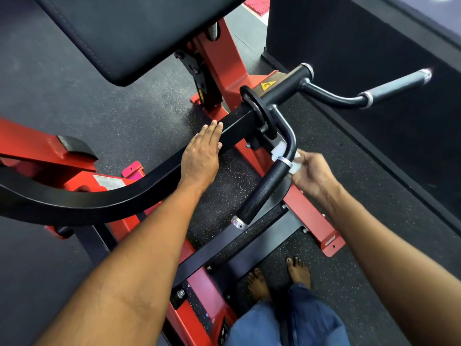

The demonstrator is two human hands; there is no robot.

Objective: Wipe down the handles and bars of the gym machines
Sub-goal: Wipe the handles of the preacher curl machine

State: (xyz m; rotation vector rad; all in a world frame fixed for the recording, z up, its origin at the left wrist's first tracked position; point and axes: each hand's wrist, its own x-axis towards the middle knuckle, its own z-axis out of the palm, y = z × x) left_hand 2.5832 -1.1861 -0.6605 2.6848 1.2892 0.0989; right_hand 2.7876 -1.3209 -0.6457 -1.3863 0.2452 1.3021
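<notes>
1. Your left hand (200,156) lies flat on the black bar (139,188), fingers straight and together, palm down, just short of the round hub (259,108) where the bar ends.
2. Your right hand (313,174) pinches a white wipe (280,149) against the near handle (268,186), fingers curled round the cloth.
3. The wipe sits at the handle's bend, right by the silver ring (284,161) that tops the textured grip; part of it shows on the left of the tube, part on the right under your fingers.
4. The near handle runs from the hub down toward you, ending in a silver cap (237,223).
5. The far handle (396,87) sticks out to the right from the same hub, untouched, well apart from both hands.
6. The red frame (224,61) stands on the speckled floor (139,121); a black pad (119,28) hangs over it at the top left.
7. A black plate (264,243) of the machine's base lies on the floor under the near handle.
8. Your bare feet (299,270) stand on the floor by the frame's near right end, below the plate, with blue trouser legs (287,323) above them.
</notes>
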